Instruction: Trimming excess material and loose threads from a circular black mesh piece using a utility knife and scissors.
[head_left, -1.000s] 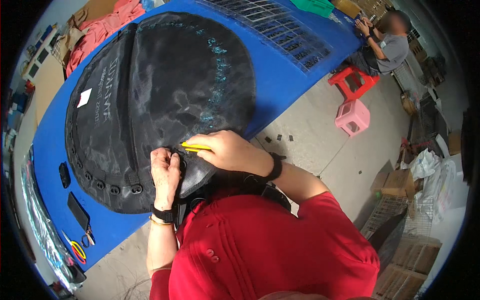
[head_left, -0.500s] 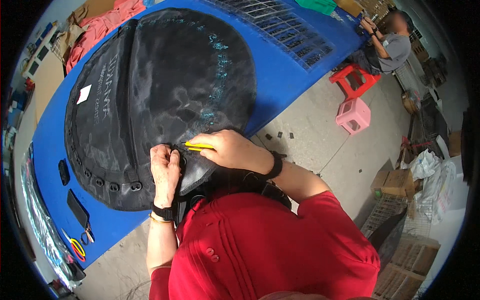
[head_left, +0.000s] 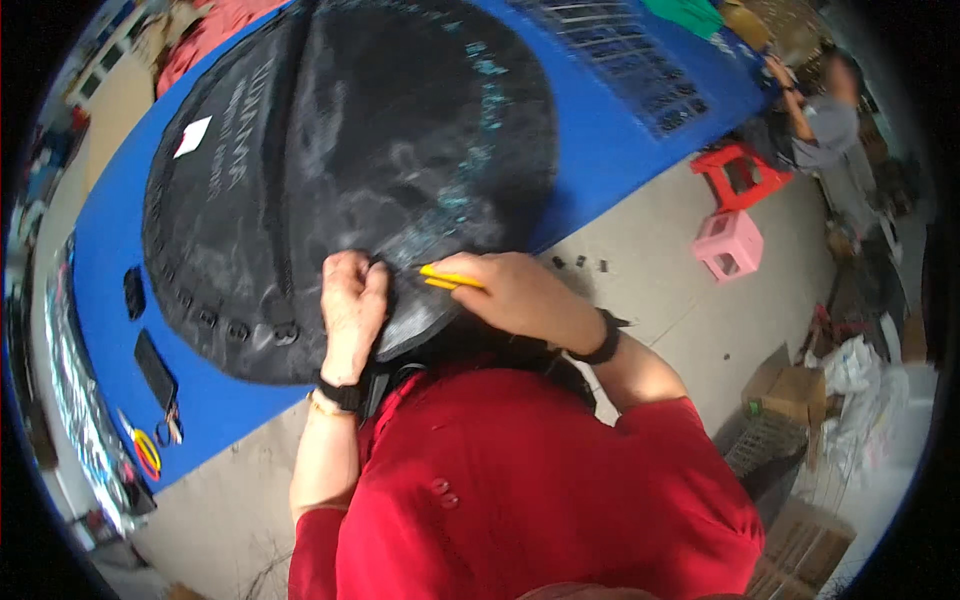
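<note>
A large round piece of black fabric (head_left: pixel 340 150) with chalk marks lies on a blue table (head_left: pixel 610 130). My left hand (head_left: pixel 352 300) pinches its near edge, fingers closed on the cloth. My right hand (head_left: pixel 505 290) is next to it, gripping a small yellow tool (head_left: pixel 445 277) whose tip points left at the fabric edge. Both wrists wear dark bands.
Small black objects (head_left: pixel 155 365) and coloured scissors (head_left: pixel 145 450) lie on the table's left part. Red fabric (head_left: pixel 215 35) lies at the far left. A red stool (head_left: pixel 740 175), a pink stool (head_left: pixel 730 245) and a seated person (head_left: pixel 825 125) are at right, with cardboard boxes (head_left: pixel 790 390).
Both hands stay at the fabric's near edge; the left hand has shifted slightly along it. The view has tilted a little.
</note>
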